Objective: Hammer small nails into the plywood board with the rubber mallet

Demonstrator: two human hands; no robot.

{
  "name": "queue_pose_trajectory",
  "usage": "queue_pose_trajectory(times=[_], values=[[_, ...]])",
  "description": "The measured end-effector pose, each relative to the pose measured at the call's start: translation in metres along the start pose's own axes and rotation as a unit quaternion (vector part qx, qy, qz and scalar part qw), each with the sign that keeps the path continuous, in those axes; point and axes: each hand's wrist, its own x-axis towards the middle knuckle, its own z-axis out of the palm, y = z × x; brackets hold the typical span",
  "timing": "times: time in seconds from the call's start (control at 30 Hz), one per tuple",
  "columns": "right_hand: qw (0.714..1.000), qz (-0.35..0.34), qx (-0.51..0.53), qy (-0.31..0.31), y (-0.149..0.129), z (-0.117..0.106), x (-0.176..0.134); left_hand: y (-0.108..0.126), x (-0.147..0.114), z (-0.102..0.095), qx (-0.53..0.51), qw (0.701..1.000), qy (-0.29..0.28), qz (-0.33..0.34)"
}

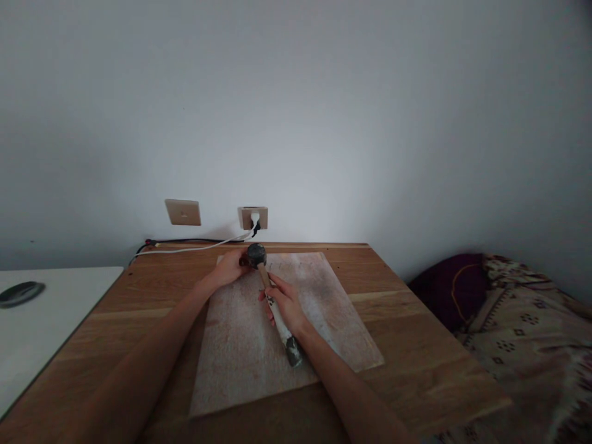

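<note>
A hammer (280,320) lies at a slant over a worn, pale board (240,364), its head up toward the wall. The head (256,253) is dark and rounded; the handle shows bare wood near it, then a whitish wrapped stretch and a dark, paint-flecked end. My right hand (284,303) is closed around the upper middle of the handle. At the left side of the head is my left hand (231,266), its fingers curled against the metal and partly hidden behind it. Whether the hammer touches the board, I cannot tell.
The board rests on a wooden table (388,327) against a white wall. A socket (263,219) with a white plug feeds cables (203,246) along the table's back edge. A white surface (60,333) with a dark round object (21,294) adjoins at left; patterned fabric (522,345) and a purple cushion (451,290) are at right.
</note>
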Motion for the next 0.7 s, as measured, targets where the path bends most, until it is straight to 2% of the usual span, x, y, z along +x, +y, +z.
queue_pose_trajectory(times=[0.4, 0.7], values=[[1.0, 0.0, 0.018, 0.009, -0.0004, 0.0, -0.0003, 0.0006, -0.0009, -0.0011, 0.001, 1.0, -0.017, 0.003], [1.0, 0.001, 0.007, 0.012, -0.002, 0.0016, -0.0012, -0.0003, -0.0009, -0.0014, 0.019, 1.0, 0.0, -0.009]])
